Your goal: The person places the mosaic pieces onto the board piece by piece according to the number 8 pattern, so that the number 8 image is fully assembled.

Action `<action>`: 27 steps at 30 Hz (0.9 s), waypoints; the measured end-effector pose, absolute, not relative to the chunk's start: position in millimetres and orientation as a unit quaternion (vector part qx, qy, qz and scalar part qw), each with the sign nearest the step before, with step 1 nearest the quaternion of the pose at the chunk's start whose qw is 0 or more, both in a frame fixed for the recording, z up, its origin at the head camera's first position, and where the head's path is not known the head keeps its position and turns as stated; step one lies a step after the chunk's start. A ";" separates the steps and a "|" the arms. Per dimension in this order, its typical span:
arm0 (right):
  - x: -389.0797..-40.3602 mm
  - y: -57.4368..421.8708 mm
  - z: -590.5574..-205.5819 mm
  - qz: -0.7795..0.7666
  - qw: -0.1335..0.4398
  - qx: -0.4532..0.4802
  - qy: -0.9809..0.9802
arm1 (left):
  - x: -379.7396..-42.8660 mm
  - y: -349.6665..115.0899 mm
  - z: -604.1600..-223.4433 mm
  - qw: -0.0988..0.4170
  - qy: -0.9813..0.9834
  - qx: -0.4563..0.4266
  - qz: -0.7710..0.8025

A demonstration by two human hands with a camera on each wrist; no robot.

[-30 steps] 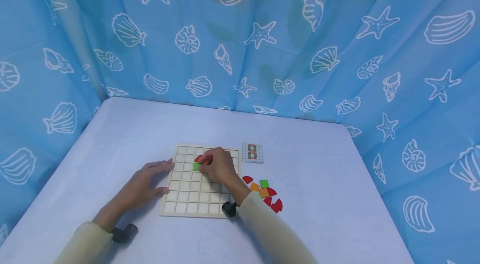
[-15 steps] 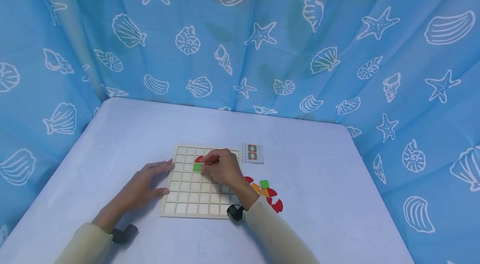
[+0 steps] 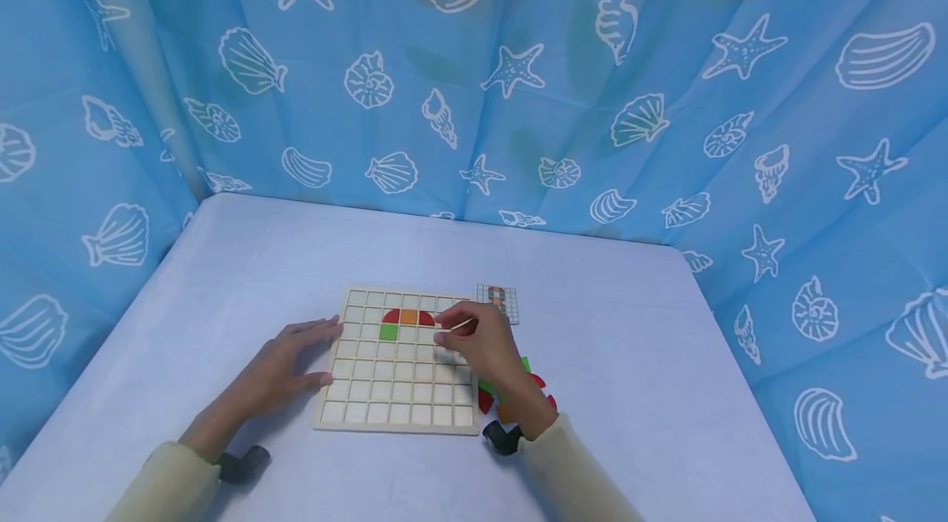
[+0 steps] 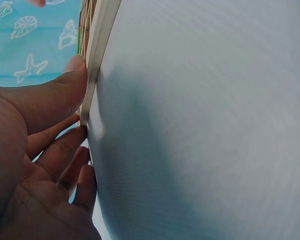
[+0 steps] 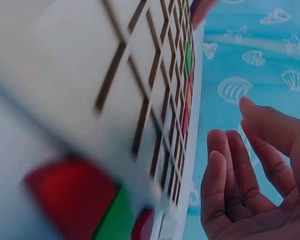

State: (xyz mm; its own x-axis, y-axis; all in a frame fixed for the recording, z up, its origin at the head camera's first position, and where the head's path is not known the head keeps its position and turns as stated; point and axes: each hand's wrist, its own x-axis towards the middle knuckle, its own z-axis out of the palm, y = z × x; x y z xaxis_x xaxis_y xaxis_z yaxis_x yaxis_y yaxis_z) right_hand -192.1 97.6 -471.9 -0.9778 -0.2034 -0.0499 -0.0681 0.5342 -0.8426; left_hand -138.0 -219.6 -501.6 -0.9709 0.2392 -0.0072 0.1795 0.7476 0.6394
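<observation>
— I'm asking from base: where is the board [image 3: 403, 391] lying?

— I'm seeing it on the table [image 3: 607, 357], before a blue curtain [image 3: 459, 61]. Four tiles are sitting on it. In its second row from the far edge, a left red quarter [image 3: 391, 315], an orange square [image 3: 408, 317] and a right red quarter [image 3: 425, 318] are running side by side. A green square [image 3: 388, 332] is filling the cell just nearer me than the left red quarter.

— And the grips?

— My left grip [image 3: 287, 364] is resting against the board's left edge, spread, thumb standing well apart. My right grip [image 3: 485, 345] is hovering over the board's right side, near the right red quarter, fingertips parting with a gap between.

— Anything else around?

— Loose tiles [image 3: 485, 401] are lying just beside the board's right edge, my right wrist partly hiding them. A card [image 3: 504, 296] is lying by the board's far right corner, partly hidden too.
</observation>
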 end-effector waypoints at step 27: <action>-168.0 189.9 -478.3 -0.439 0.059 0.069 0.894 | -138.9 -221.6 -504.1 0.051 0.932 0.105 0.344</action>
